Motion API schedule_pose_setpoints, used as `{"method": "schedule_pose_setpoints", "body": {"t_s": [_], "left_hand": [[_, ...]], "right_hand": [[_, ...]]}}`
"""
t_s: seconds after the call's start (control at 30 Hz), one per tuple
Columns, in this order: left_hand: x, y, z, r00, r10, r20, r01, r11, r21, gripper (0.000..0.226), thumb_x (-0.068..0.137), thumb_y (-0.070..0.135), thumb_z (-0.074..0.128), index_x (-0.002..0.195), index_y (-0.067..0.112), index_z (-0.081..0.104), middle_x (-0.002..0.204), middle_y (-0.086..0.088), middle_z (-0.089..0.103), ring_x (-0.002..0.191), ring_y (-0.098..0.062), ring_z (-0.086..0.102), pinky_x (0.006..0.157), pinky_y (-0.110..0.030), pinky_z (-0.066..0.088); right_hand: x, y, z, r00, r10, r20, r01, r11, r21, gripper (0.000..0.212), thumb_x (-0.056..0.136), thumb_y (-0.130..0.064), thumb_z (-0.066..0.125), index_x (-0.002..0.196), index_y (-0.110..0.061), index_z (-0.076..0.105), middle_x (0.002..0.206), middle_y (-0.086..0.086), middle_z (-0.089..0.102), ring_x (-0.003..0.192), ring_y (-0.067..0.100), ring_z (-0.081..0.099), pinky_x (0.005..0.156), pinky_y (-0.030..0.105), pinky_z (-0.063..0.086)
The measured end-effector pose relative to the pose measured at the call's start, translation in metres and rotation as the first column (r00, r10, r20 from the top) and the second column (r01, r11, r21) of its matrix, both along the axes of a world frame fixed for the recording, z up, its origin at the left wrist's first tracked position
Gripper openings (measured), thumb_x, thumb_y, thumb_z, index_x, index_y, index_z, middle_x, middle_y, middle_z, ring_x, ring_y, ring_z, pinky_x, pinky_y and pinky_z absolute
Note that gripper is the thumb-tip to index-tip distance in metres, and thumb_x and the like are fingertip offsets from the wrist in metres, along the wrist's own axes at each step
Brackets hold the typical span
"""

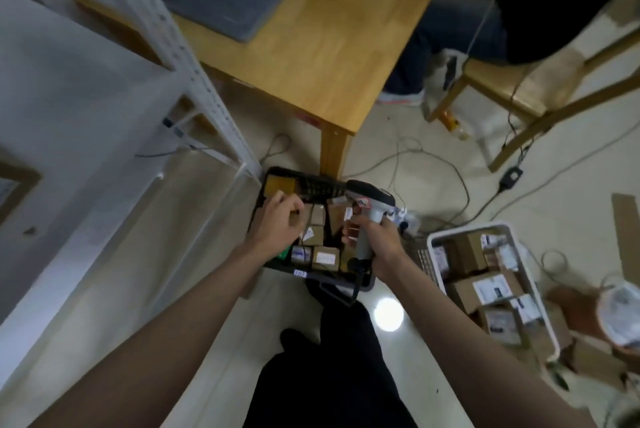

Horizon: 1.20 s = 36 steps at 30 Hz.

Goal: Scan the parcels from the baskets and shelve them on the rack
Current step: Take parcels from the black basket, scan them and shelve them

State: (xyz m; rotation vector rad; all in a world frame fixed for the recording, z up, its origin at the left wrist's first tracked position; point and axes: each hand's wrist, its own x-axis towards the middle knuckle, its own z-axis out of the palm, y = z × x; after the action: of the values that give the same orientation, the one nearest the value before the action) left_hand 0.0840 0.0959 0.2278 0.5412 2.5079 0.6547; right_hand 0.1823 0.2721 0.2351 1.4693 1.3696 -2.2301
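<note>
- Rack [194,56], white metal, far left; shelves w/in reach of the floor baskets, prob so scanned items go straight up.
- White basket [540,309], right, full of labelled boxes, untouched.
- Black basket [277,268] on floor between both arms; parcels [323,256] packed inside.
- Right hand [377,247] wrapped round scanner [369,212] grip, head over the basket, looks ready to scan.
- Left hand [280,219] fingers curled low over parcels at the basket's left; can't tell if it's gripping one.
</note>
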Motion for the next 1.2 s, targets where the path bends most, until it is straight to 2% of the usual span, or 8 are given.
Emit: {"method": "schedule_pose_setpoints", "body": {"t_s": [0.3,0.4,0.53,0.7,0.83,0.97,1.1,1.2], "left_hand": [[0.018,0.062,-0.147,0.953,-0.075,0.293,0.103,0.992,-0.080,0.017,0.091,0.016,0.066,0.108,0.016,0.064,0.110,-0.001,0.053,0.109,-0.024,0.057,0.093,-0.044,0.049],[0.024,0.083,-0.203,0.921,-0.010,0.389,0.052,0.994,-0.096,0.014,0.092,0.017,0.066,0.106,0.017,0.065,0.115,-0.003,0.057,0.116,-0.025,0.058,0.097,-0.044,0.050],[0.034,0.100,-0.277,0.877,0.079,0.474,-0.012,0.990,-0.142,0.017,0.095,0.019,0.066,0.110,0.011,0.066,0.116,-0.007,0.063,0.108,-0.021,0.059,0.096,-0.036,0.049],[0.039,0.105,-0.347,0.808,0.206,0.552,-0.090,0.969,-0.231,0.024,0.096,0.022,0.064,0.117,0.011,0.068,0.109,-0.003,0.064,0.098,-0.017,0.057,0.078,-0.026,0.042],[0.037,0.107,-0.393,0.773,0.261,0.579,-0.132,0.958,-0.255,0.026,0.098,0.024,0.060,0.120,0.012,0.069,0.116,-0.005,0.067,0.107,-0.020,0.060,0.082,-0.026,0.043],[0.031,0.113,-0.438,0.683,0.363,0.634,-0.218,0.930,-0.297,0.030,0.100,0.029,0.058,0.122,0.011,0.067,0.124,-0.010,0.067,0.116,-0.025,0.062,0.101,-0.036,0.048],[0.026,0.120,-0.481,0.638,0.393,0.662,-0.230,0.918,-0.323,0.027,0.101,0.031,0.057,0.121,0.015,0.066,0.123,-0.011,0.067,0.112,-0.024,0.062,0.087,-0.031,0.045],[0.027,0.129,-0.513,0.648,0.396,0.651,-0.201,0.913,-0.355,0.033,0.101,0.031,0.053,0.126,0.012,0.066,0.125,-0.011,0.065,0.111,-0.024,0.060,0.090,-0.033,0.047]], "right_hand": [[0.040,0.051,-0.141,0.964,-0.176,0.200,0.183,0.983,-0.015,0.010,0.094,0.000,0.062,0.087,-0.008,0.064,0.072,0.008,0.067,0.058,0.018,0.064,0.066,0.037,0.055],[0.051,0.062,-0.191,0.952,-0.210,0.224,0.223,0.974,-0.035,0.010,0.094,0.000,0.062,0.090,-0.009,0.065,0.075,0.009,0.069,0.062,0.018,0.065,0.067,0.036,0.056],[0.056,0.068,-0.254,0.943,-0.217,0.254,0.249,0.963,-0.100,0.009,0.094,-0.001,0.060,0.098,-0.006,0.066,0.082,0.012,0.067,0.069,0.019,0.064,0.072,0.038,0.060],[0.044,0.071,-0.321,0.940,-0.197,0.279,0.242,0.960,-0.138,0.019,0.097,0.001,0.056,0.114,0.001,0.064,0.093,0.015,0.065,0.082,0.023,0.063,0.086,0.045,0.059],[0.038,0.070,-0.362,0.945,-0.204,0.256,0.250,0.955,-0.161,0.011,0.095,0.002,0.056,0.097,-0.007,0.062,0.084,0.010,0.063,0.077,0.022,0.061,0.087,0.045,0.054],[0.037,0.067,-0.402,0.958,-0.178,0.223,0.220,0.959,-0.179,0.012,0.095,-0.004,0.060,0.101,-0.012,0.066,0.091,0.007,0.069,0.083,0.022,0.066,0.081,0.039,0.056],[0.034,0.063,-0.437,0.957,-0.170,0.235,0.212,0.963,-0.167,0.025,0.095,-0.012,0.065,0.119,-0.007,0.067,0.089,0.002,0.073,0.077,0.014,0.069,0.064,0.026,0.054],[0.027,0.060,-0.464,0.960,-0.152,0.235,0.191,0.970,-0.151,0.032,0.094,-0.015,0.067,0.125,-0.009,0.066,0.110,0.012,0.074,0.099,0.026,0.071,0.087,0.040,0.060]]}}
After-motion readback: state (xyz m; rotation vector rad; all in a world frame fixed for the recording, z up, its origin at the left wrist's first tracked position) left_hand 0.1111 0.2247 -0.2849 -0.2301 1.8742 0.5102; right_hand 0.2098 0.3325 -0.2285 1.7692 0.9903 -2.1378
